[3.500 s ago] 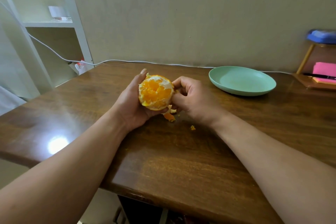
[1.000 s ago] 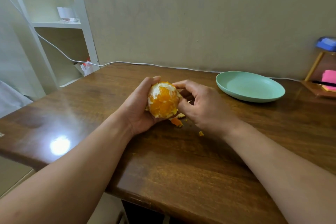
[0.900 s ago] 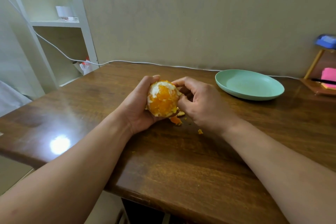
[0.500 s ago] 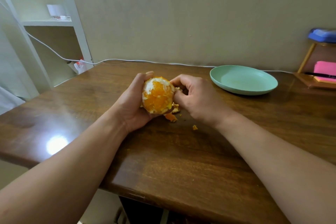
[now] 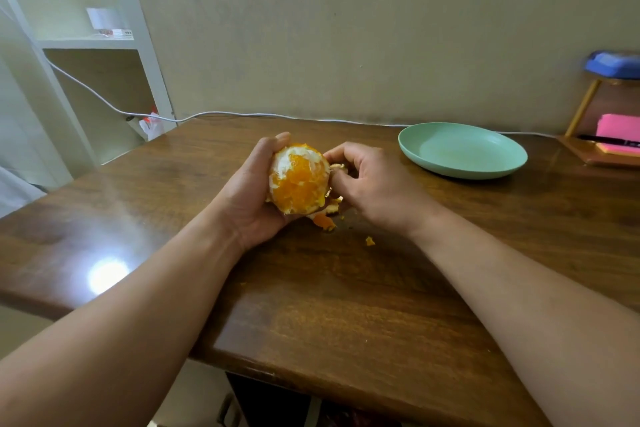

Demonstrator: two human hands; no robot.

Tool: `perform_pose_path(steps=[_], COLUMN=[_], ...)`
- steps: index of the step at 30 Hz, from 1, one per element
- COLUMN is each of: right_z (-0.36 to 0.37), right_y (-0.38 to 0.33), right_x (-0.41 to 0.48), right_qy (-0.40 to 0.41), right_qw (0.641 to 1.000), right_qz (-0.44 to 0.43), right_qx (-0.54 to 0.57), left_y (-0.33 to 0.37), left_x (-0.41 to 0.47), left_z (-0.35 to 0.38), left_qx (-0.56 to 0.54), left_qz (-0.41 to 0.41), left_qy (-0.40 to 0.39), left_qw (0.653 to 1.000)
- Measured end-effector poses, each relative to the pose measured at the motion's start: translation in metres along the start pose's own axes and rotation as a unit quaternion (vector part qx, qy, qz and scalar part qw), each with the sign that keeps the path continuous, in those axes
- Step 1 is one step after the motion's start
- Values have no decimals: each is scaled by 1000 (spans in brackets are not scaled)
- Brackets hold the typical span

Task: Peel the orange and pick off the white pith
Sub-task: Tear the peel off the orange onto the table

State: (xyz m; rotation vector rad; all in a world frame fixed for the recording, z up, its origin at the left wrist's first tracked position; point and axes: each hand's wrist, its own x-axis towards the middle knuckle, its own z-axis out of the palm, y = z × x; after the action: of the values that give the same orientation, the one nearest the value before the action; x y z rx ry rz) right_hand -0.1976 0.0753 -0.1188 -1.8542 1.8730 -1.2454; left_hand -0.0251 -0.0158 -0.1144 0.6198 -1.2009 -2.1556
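My left hand (image 5: pixel 247 194) grips a mostly peeled orange (image 5: pixel 298 180) just above the wooden table (image 5: pixel 346 305). Bare orange flesh faces me, with white pith left along its top and left side. My right hand (image 5: pixel 374 184) is against the orange's right side, its fingers curled and pinching at a strip of peel or pith (image 5: pixel 337 167) there. Torn peel pieces (image 5: pixel 323 220) lie on the table under the orange, and a small scrap (image 5: pixel 370 241) lies a little nearer to me.
A green plate (image 5: pixel 462 149) stands at the back right. A white cable (image 5: pixel 242 114) runs along the wall. A wooden stand with pink notes (image 5: pixel 618 135) and a pen sits at the far right. White shelving (image 5: pixel 104 42) stands to the left.
The orange has been turned a little in my left hand, showing more bare flesh. My right hand stays at its right side, picking there.
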Motion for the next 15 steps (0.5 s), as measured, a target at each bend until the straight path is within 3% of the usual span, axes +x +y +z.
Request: perform_pose_path(steps=[3, 6, 10, 13, 14, 15], right_z=[2, 2, 6, -1, -5, -7], right_y=[0, -1, -4, 0, 4, 7], right_x=[1, 5, 7, 9, 10, 10], right_qy=[11, 20, -38, -18, -9, -3], right_qw=[1000, 985, 870, 806, 813, 846], right_qz=[1, 36, 121, 153, 151, 138], right_qx=[15, 170, 476, 572, 563, 514], left_y=[-1, -1, 0, 3, 4, 4], left_x=[3, 3, 4, 4, 4, 4], left_z=[-1, -4, -11, -16, -17, -18], left_qx=[-3, -55, -130, -168, -177, -177], left_qz=[1, -2, -26, -38, -42, -40], left_qy=[-1, -12, -41, -54, -52, -47], left_qw=[1000, 998, 990, 984, 982, 982])
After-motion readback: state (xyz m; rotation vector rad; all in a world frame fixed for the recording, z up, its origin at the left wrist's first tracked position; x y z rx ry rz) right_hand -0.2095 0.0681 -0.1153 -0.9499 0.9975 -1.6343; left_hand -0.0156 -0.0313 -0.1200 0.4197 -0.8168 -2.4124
